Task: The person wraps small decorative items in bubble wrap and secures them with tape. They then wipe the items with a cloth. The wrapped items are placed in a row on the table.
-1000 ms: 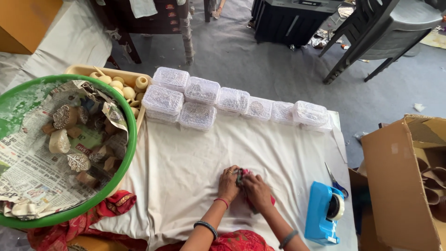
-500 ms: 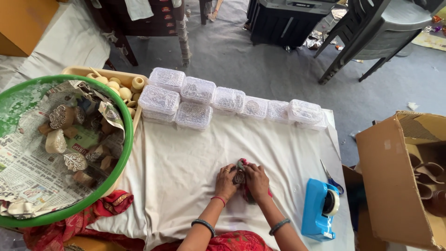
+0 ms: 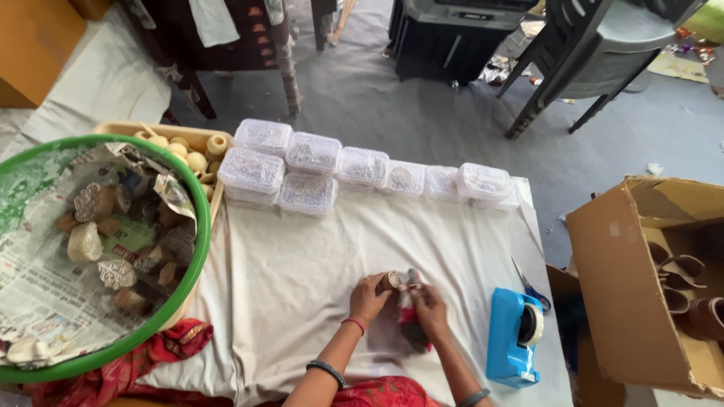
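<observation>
Low in the frame's centre, I watch both hands meet over the white-draped worktop (image 3: 302, 279): the left hand (image 3: 367, 295) pinches a small round wooden piece (image 3: 391, 280) at its fingertips, the right hand (image 3: 430, 309) is closed on a red-and-grey cloth (image 3: 409, 320) just beside it. The piece sits between the two hands, at their upper edge. Held so lightly, it could, I judge, slip and roll toward the blue tape dispenser (image 3: 513, 335) at lower right or off the edge.
</observation>
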